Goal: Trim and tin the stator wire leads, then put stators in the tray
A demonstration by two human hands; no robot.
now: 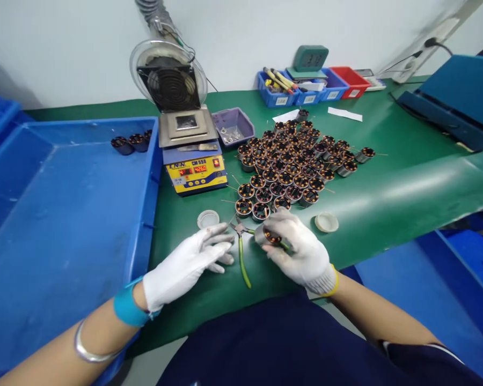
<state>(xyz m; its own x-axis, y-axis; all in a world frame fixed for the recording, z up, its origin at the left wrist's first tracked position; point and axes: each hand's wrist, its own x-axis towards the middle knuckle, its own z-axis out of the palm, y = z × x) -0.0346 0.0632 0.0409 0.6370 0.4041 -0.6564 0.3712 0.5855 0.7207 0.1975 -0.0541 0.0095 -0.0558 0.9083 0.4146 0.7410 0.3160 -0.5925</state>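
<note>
My right hand [300, 249], in a white glove, is closed around a motor stator [272, 236] whose dark face with copper windings tilts toward me. Just left of it lie wire cutters [242, 252] with green handles, one handle partly hidden behind the right hand. My left hand [197, 254], also gloved, hovers over the table with its fingers stretched out and holds nothing. Its fingertips are close to the cutters. Many more stators [285, 166] stand grouped on the green table [185, 292] beyond both hands, thin wires sticking out from some.
A solder pot [197, 171] with a lit display stands behind my left hand, beside a large blue bin [76, 214] holding several stators. Small round dishes [208, 219] flank my hands. Farther back are a purple tray [234, 127], small part boxes [277, 97] and a clock [310, 58].
</note>
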